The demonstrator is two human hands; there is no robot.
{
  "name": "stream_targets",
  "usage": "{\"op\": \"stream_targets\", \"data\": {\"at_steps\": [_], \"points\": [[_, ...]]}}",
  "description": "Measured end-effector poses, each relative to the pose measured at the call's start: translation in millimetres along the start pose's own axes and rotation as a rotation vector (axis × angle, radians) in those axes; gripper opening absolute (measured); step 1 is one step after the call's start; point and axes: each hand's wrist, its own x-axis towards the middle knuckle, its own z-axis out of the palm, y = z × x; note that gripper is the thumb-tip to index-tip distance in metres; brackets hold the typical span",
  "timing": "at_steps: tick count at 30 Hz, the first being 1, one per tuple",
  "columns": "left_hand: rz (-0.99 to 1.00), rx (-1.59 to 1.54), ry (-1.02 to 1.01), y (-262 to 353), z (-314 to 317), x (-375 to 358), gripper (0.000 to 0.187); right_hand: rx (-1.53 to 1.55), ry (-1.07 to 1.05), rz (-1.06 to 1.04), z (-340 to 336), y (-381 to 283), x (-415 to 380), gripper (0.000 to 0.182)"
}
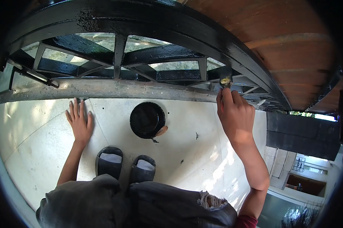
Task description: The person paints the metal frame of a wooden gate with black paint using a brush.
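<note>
My right hand (235,112) grips a paintbrush (225,81) whose bristle end lies against the black metal gate (120,53); the bristles are mostly hidden in the dark bars. My left hand (80,123) rests on the pale floor tiles with its fingers spread, close to the raised concrete strip, and holds nothing. Between my hands stands a round black container (148,135) with dark, glossy liquid inside. The gate's bars look wet and shiny black in places.
My feet in dark slide sandals (143,173) and white socks are just below the container. A dry brown leaf (162,131) touches its side. The concrete strip (141,88) runs under the gate. Reddish-brown panels (293,45) rise at upper right.
</note>
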Motion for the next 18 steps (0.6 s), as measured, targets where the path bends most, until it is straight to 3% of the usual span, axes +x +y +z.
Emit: {"op": "stream_targets", "data": {"at_steps": [3,18], "points": [[-0.012,-0.004,-0.013,0,0,0,0.061,-0.041,-0.122,0.008,4,-1,-5,0.013],[0.005,-0.015,0.015,0,0,1,0.061,0.052,-0.188,-0.031,23,3,1,0.014]]}}
